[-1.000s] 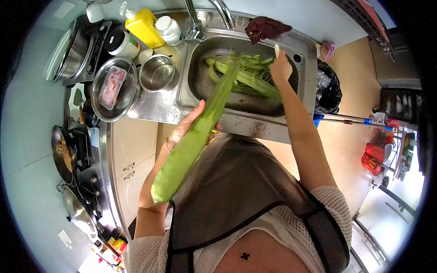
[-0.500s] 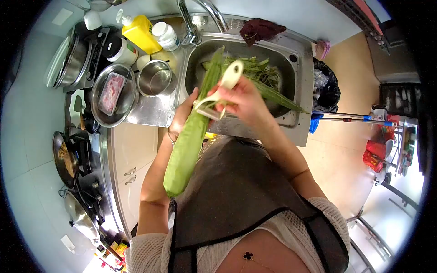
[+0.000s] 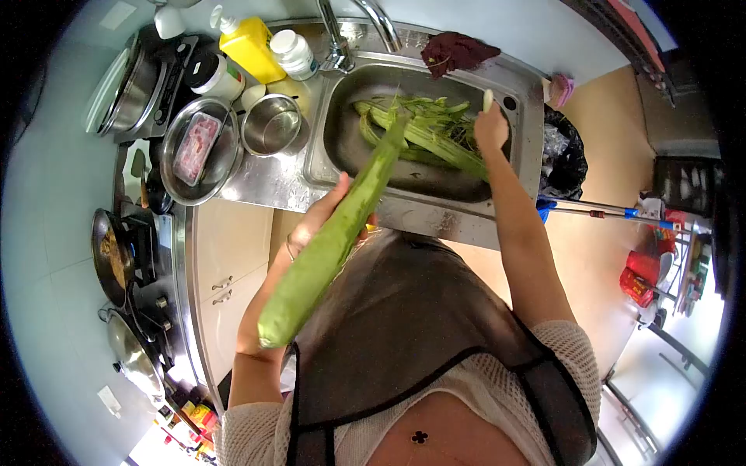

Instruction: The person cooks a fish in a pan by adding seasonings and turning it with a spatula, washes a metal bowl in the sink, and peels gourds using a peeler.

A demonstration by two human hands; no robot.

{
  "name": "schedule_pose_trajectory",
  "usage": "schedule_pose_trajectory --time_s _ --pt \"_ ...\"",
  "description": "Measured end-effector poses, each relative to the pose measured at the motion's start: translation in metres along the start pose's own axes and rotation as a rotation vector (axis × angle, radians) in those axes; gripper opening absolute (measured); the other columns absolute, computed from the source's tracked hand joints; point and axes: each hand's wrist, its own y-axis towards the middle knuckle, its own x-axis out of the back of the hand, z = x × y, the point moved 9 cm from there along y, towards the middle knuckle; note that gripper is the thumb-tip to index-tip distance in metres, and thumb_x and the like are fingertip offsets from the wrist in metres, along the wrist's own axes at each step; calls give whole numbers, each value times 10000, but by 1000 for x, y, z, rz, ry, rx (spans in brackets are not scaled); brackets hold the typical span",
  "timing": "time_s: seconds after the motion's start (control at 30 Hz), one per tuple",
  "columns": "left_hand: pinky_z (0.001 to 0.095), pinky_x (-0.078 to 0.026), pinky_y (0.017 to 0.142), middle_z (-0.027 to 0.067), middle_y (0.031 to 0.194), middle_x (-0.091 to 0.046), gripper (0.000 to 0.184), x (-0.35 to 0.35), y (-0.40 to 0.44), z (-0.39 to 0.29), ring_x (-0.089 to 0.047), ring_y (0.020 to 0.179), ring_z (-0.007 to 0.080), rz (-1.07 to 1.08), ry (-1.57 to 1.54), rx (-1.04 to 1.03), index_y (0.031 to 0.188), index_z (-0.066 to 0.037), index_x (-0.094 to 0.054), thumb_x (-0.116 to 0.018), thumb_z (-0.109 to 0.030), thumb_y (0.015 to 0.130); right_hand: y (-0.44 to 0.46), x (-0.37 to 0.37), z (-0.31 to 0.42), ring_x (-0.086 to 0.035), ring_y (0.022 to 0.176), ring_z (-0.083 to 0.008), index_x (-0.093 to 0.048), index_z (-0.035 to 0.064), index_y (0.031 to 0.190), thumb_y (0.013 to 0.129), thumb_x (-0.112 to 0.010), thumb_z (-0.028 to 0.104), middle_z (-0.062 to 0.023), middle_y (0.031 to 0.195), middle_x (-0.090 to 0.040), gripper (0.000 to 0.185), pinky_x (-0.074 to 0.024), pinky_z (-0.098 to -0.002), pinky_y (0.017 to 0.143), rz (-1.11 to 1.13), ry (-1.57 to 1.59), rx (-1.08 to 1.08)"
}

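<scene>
A long green luffa gourd (image 3: pixel 330 248), mostly peeled and pale toward its thick end, lies slanted in my left hand (image 3: pixel 313 221). The fingers wrap around its middle, and the thin end reaches over the sink (image 3: pixel 312 159). My right hand (image 3: pixel 491 132) is closed over the right side of the basin. From its top sticks the cream handle of a peeler (image 3: pixel 488 99); the blade is hidden. Below and left of that hand, another ridged luffa (image 3: pixel 447 144) rests in the sink among green peel strips (image 3: pixel 435 109).
Left of the sink stand a steel pot (image 3: pixel 270 126) and a steel bowl (image 3: pixel 172 175) with a wrapped meat pack (image 3: pixel 197 147). Behind are a yellow pump bottle (image 3: pixel 255 50) and the faucet (image 3: pixel 338 56). A dark cloth (image 3: pixel 458 54) lies on the back rim; a black-bagged bin (image 3: pixel 575 167) stands right.
My right hand has moved away from the luffa, to the right over the sink, taking the peeler with it. The luffa in my left hand has tilted further, its thin end shifting right.
</scene>
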Motion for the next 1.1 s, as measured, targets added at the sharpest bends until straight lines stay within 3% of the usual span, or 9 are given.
schedule_pose_trajectory --time_s 0.07,0.2,0.47,0.57,0.63,0.87,1.0,1.03,1.1 --pt "255 -469 529 67 708 -535 433 4 2 -7 -557 562 162 -70 40 -34 897 -60 -526 -388 -468 852 -2 41 15 -593 615 -231 -502 26 997 782 -562 133 -143 792 -606 247 -487 -323 499 -209 111 127" --pt "295 -478 532 101 725 -553 405 16 22 -16 -562 573 210 -195 -88 -59 927 -38 -517 -393 -418 859 -77 71 110 -591 661 -157 -524 7 941 775 -518 -5 -120 836 -610 166 -497 -253 509 477 1516 77" --pt "336 -506 543 148 810 -573 444 -19 30 -30 -582 653 248 183 -268 -81 1024 -31 -475 -245 -390 898 -230 73 202 -556 522 -142 -487 13 906 738 -580 12 -136 801 -601 192 -392 -188 398 1235 1549 145" --pt "319 -486 487 133 796 -572 444 -17 33 -21 -571 620 227 276 -473 -32 1010 -29 -479 -270 -405 897 -211 63 199 -566 626 -134 -514 13 889 726 -596 21 -114 765 -598 183 -432 -221 472 1123 1552 106" --pt "324 -475 528 122 763 -563 426 7 41 -18 -551 607 215 -40 -236 -164 994 -26 -485 -301 -397 894 -166 43 183 -566 638 -144 -519 6 901 724 -594 10 -106 755 -599 191 -450 -236 486 929 1598 128" --pt "317 -448 568 123 753 -539 399 11 15 -10 -514 631 201 -49 -196 -5 992 -43 -496 -306 -380 893 -14 6 36 -612 657 -168 -503 -5 931 750 -595 80 -135 832 -607 220 -529 -255 547 -110 405 -42" --pt "325 -458 535 128 730 -544 418 6 32 -19 -529 614 218 43 -199 -28 970 -37 -498 -302 -399 892 -109 65 156 -571 643 -132 -507 4 930 802 -515 39 -125 857 -604 133 -478 -220 527 615 1381 267" --pt "319 -465 521 124 705 -548 424 0 33 -21 -539 598 213 98 -171 -34 947 -33 -503 -307 -405 892 -140 63 170 -569 658 -141 -502 17 940 801 -508 26 -135 851 -595 139 -446 -199 489 789 1580 76" --pt "314 -478 546 107 743 -557 418 -9 33 -23 -550 617 202 81 -197 -33 982 -42 -498 -287 -394 900 -182 60 185 -545 549 -130 -516 12 904 796 -526 42 -132 784 -594 112 -364 -189 415 1045 1537 95"
